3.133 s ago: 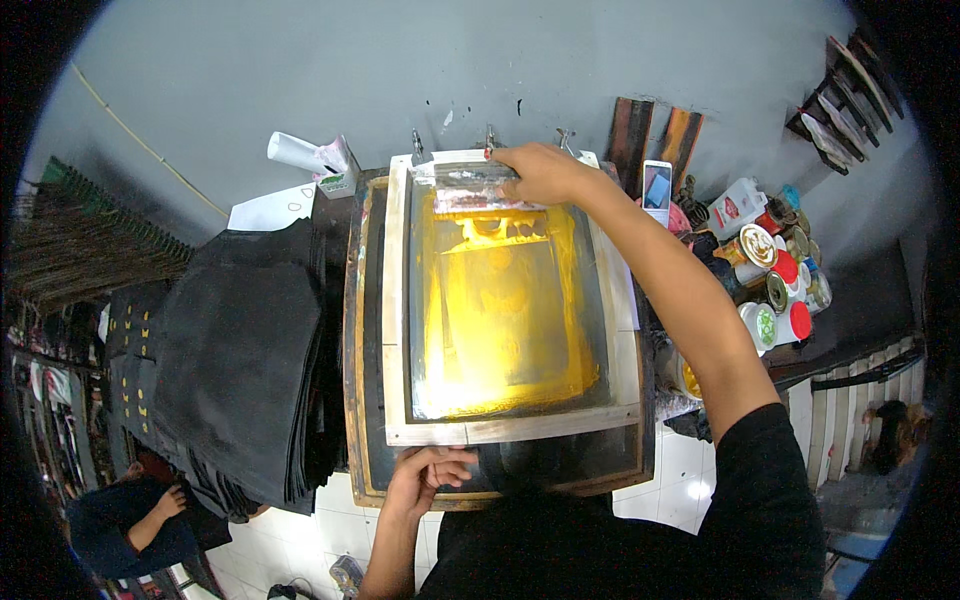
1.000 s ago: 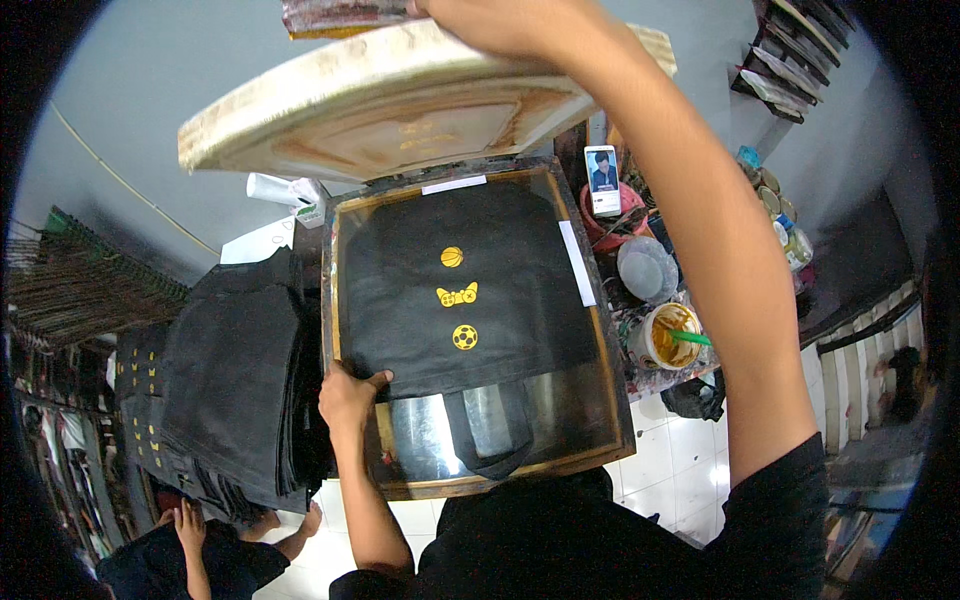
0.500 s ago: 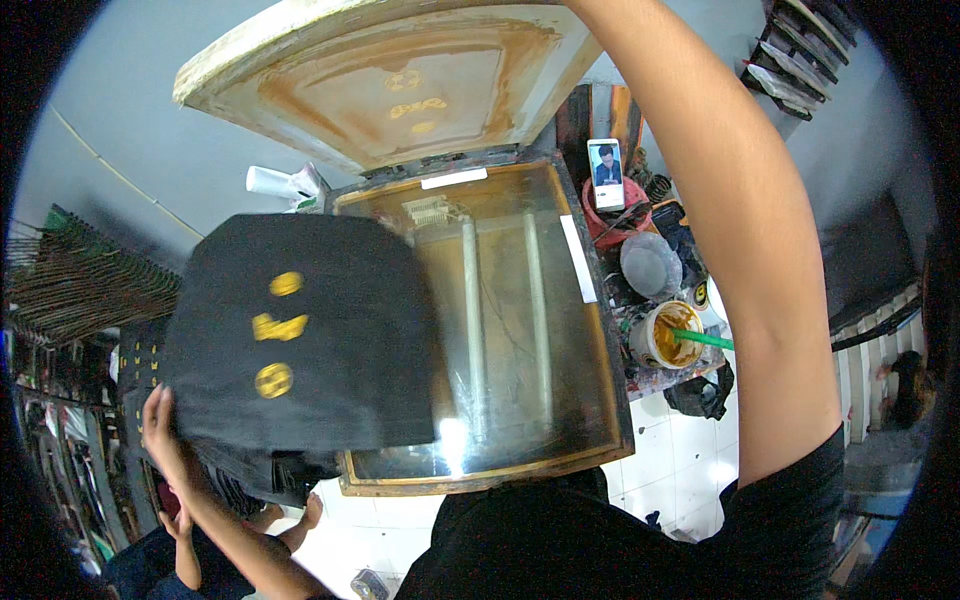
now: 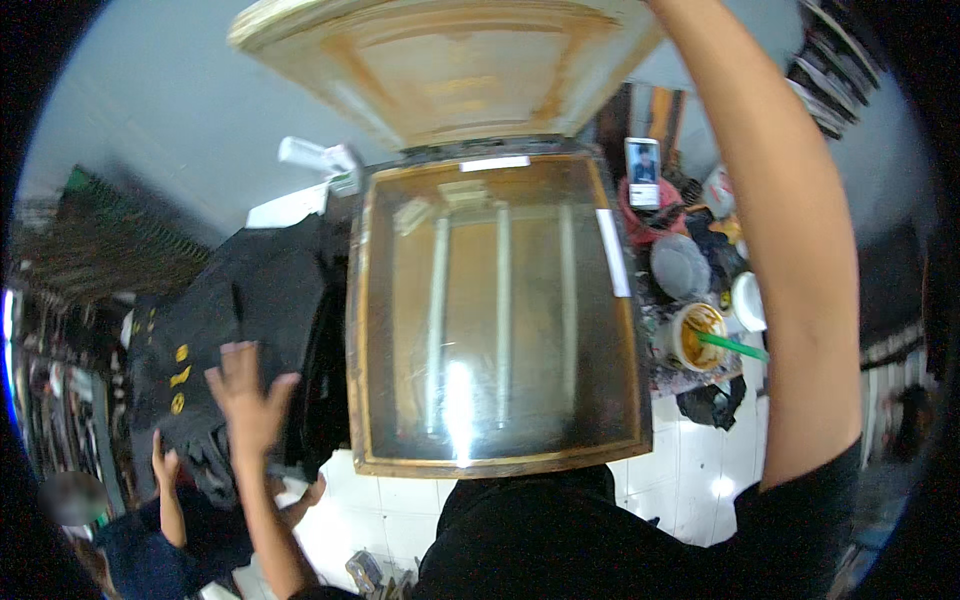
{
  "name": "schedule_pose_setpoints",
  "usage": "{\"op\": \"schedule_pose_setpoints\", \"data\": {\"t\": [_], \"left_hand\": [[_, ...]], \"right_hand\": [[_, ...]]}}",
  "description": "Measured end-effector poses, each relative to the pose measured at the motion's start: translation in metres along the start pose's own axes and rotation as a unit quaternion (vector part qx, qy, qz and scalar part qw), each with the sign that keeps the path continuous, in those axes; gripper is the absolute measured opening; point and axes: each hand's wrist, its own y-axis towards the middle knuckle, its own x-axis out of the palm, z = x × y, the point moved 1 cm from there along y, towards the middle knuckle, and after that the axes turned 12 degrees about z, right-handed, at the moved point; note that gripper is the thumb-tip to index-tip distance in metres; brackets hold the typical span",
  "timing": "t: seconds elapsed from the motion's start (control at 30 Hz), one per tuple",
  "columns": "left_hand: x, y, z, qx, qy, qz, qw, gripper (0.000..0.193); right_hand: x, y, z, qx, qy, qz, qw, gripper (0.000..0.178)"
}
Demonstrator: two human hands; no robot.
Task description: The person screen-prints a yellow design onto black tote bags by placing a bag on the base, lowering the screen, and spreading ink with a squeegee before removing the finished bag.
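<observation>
My left hand (image 4: 250,400) is open with its fingers spread, over a pile of black fabric (image 4: 262,275) left of the table. Nothing is held in it. On the pile's left part, black cloth with yellow printed marks (image 4: 180,378) shows. A glass-topped table (image 4: 500,330) with pale tubes under the glass stands in front of me. A silk-screen frame (image 4: 450,65) with orange-brown stains is raised over its far edge. My right arm reaches up to that frame's right side, but the hand lies beyond the picture's top edge.
Right of the table stand a tub of yellow ink (image 4: 697,335) with a green-handled tool, a plastic container (image 4: 680,267) and a phone (image 4: 643,175) by a pink basket. Another person's hand (image 4: 166,465) is close at lower left. A wire rack (image 4: 120,235) hangs at far left.
The black cloth with yellow prints has gone from over the glass to the pile at left, and my left hand has let go. The view has shifted; the screen stays raised.
</observation>
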Motion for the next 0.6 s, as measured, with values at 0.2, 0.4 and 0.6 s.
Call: {"op": "schedule_pose_setpoints", "data": {"t": [0.2, 0.4, 0.6], "left_hand": [[0.002, -0.012, 0.035, -0.117, -0.112, -0.084, 0.983, 0.067], [-0.053, 0.016, 0.129, -0.245, -0.309, -0.308, 0.866, 0.060], [0.069, -0.008, 0.254, 0.226, -0.313, -0.219, 0.896, 0.081]], "right_hand": [[-0.016, -0.012, -0.008, 0.003, 0.063, -0.013, 0.998, 0.028], [-0.019, -0.016, -0.004, 0.015, 0.030, -0.003, 0.999, 0.028], [-0.002, -0.002, 0.001, -0.015, 0.014, 0.006, 1.000, 0.031]]}}
